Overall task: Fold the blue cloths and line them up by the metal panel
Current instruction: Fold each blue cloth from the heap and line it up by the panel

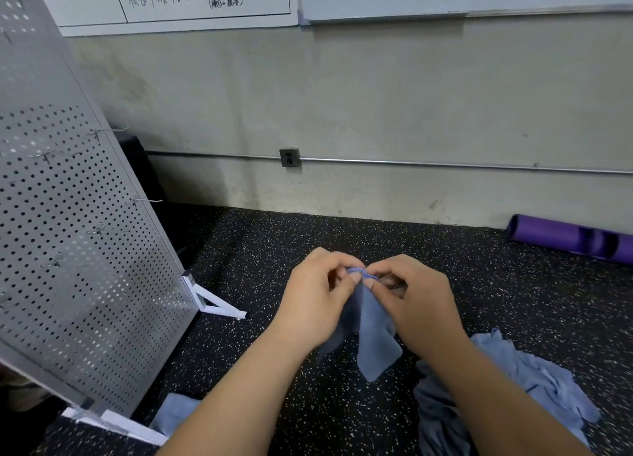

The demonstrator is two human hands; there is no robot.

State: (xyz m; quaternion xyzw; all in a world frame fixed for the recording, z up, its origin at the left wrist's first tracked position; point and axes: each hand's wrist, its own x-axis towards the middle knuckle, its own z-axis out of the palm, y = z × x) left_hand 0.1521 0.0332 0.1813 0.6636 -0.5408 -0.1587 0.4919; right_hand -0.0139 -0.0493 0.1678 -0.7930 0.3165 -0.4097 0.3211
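A blue cloth (373, 339) is pinched at its top edge by the left hand (318, 294) and the right hand (411, 301), thumb against fingers on each, and the two hands are held close together, almost touching, above the speckled floor (308, 236); the cloth is left hanging below them in limp folds, one corner pointing down. It is judged to be thin, light and wholly soft: no shape will be kept unless it is laid flat, nothing in it can break, and little slipping is expected from the woven surface. It is best taken by the hem or at two corners, so that the edge can be drawn taut between the hands. No bin, basket or other container is seen, and nothing is held in one. Instead, a loose pile of blue cloths (513, 387) is heaped on the floor below and to the right of the right hand, partly hidden by that forearm. Below and left of the left hand, a flat blue piece (174, 413), apparently folded, is laid by the foot of the perforated metal panel (85, 233), which is stood leaning to the left of both hands. Beyond the right hand a purple roll (575, 240) is laid against the wall
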